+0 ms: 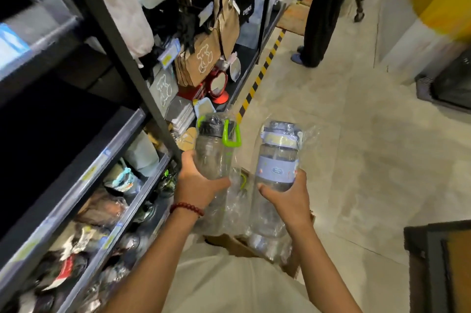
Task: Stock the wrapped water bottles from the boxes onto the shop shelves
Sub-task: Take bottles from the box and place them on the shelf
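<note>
Now the shelves point(122, 149) on your left already hold wrapped goods, and you stand mid-carry: your left hand point(196, 180) grips the green-handled bottle point(216, 149) by its base, your right hand point(288, 198) holds the blue-banded bottle point(277, 157) the same way, both still in plastic above the open box point(244, 246). Next, I judge, turn left and find a free spot on a shelf

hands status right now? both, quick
Left hand: grips the wrapped clear bottle with the green handle.
Right hand: grips the wrapped bottle with the lilac band.
</note>
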Demonstrator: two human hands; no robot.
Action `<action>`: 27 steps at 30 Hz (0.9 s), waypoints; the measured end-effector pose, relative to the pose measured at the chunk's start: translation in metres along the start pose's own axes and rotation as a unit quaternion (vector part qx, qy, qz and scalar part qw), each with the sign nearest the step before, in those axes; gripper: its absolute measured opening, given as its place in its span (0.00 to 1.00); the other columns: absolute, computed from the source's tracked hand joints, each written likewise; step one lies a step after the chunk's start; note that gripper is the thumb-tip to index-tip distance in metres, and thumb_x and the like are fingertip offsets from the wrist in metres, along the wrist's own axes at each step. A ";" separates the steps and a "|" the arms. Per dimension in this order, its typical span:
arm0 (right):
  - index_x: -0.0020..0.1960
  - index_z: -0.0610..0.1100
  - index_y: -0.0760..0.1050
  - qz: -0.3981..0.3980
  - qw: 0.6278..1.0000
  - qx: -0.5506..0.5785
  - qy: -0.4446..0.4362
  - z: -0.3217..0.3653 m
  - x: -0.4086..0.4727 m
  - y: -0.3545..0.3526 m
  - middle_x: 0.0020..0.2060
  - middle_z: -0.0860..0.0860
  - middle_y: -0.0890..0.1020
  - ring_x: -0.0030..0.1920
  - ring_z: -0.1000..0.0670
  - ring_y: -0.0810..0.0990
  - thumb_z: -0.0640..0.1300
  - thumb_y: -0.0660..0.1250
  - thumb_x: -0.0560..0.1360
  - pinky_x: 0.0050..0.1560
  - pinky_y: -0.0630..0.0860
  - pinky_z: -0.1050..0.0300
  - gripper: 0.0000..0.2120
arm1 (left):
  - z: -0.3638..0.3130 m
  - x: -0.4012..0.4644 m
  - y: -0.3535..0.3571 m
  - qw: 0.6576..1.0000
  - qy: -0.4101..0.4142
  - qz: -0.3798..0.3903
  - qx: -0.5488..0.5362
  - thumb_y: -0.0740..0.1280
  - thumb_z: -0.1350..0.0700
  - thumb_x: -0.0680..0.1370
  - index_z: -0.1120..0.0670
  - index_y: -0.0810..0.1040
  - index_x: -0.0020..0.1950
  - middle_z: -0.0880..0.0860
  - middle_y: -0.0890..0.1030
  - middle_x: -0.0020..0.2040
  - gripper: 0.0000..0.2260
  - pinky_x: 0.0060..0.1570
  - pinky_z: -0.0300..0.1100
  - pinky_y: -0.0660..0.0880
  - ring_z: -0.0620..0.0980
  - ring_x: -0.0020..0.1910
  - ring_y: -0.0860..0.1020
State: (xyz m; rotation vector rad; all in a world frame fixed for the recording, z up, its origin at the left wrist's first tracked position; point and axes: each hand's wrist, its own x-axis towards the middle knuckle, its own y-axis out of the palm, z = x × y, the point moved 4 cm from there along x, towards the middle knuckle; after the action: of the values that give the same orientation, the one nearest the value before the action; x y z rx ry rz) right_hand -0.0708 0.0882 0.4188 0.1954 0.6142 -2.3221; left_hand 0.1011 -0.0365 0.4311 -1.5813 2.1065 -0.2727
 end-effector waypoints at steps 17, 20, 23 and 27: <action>0.60 0.45 0.65 0.347 0.920 -0.063 -0.173 -0.004 -0.077 0.040 0.52 0.49 0.76 0.52 0.48 0.78 0.51 0.75 0.55 0.49 0.78 0.51 0.37 | 0.069 -0.210 -0.049 0.924 -0.143 -0.330 -0.128 0.76 0.48 0.53 0.50 0.65 0.62 0.45 0.77 0.51 0.40 0.48 0.44 0.75 0.46 0.48 0.78; 0.62 0.43 0.65 0.416 0.887 -0.069 -0.191 -0.003 -0.109 0.061 0.51 0.51 0.75 0.47 0.57 0.77 0.45 0.79 0.59 0.41 0.74 0.70 0.37 | 0.088 -0.250 -0.062 0.895 -0.173 -0.385 -0.144 0.75 0.50 0.54 0.48 0.65 0.61 0.40 0.75 0.48 0.38 0.46 0.42 0.73 0.45 0.47 0.78; 0.59 0.47 0.63 0.470 0.852 -0.089 -0.214 -0.007 -0.142 0.080 0.49 0.53 0.75 0.47 0.57 0.76 0.42 0.80 0.62 0.39 0.71 0.72 0.33 | 0.107 -0.283 -0.074 0.866 -0.190 -0.433 -0.160 0.76 0.50 0.54 0.47 0.64 0.61 0.38 0.76 0.47 0.39 0.46 0.41 0.75 0.42 0.46 0.78; 0.58 0.47 0.64 0.509 0.817 -0.118 -0.244 -0.013 -0.184 0.106 0.48 0.58 0.75 0.49 0.53 0.77 0.42 0.80 0.63 0.42 0.72 0.66 0.32 | 0.127 -0.324 -0.095 0.825 -0.207 -0.496 -0.173 0.79 0.58 0.61 0.51 0.64 0.63 0.36 0.72 0.45 0.35 0.45 0.37 0.70 0.35 0.42 0.74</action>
State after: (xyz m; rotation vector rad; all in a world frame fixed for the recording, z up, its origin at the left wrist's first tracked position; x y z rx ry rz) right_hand 0.1352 0.1393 0.4242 -0.1683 0.3714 -1.1582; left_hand 0.3115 0.2558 0.4482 -2.5669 0.8777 0.1378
